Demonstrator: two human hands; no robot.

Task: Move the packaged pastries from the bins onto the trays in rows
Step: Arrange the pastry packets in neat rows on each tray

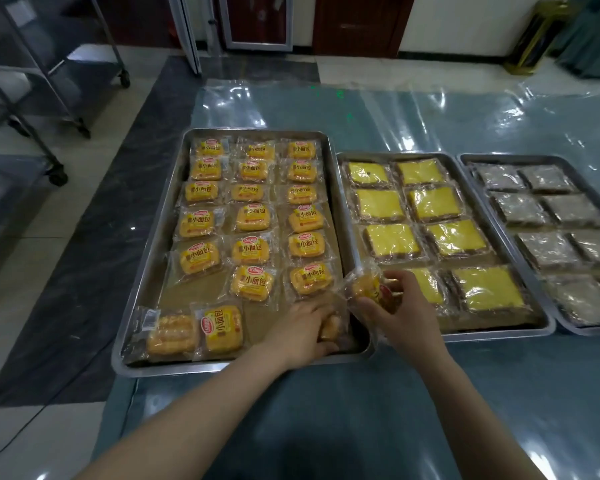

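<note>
Plastic sheeting (447, 112) covers the worktop (343, 420), where the left hand (298, 330) curls its fingers round a bread packet (329, 329) at the left tray's (146, 271) near right corner. The right hand (399, 313) grips a second packet (366, 285) above the rim, probably bound next for the near row's gap.

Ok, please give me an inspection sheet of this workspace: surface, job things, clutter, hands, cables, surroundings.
Surface: table under a clear, wrinkled plastic sheet.
Job's things: left tray holds orange bread packs in three columns; two packs at its near left lie out of line. Middle tray holds yellow cake packs, right tray grey packs. No bins seen.
Clutter: nothing seen.
Hands: left hand, fingers curled on a pack at the left tray's near right corner; right hand grips another pack above that tray's right rim.
Cables: one thin dark cable on the floor, left.
Surroundings: wheeled metal racks left, doors behind.
</note>
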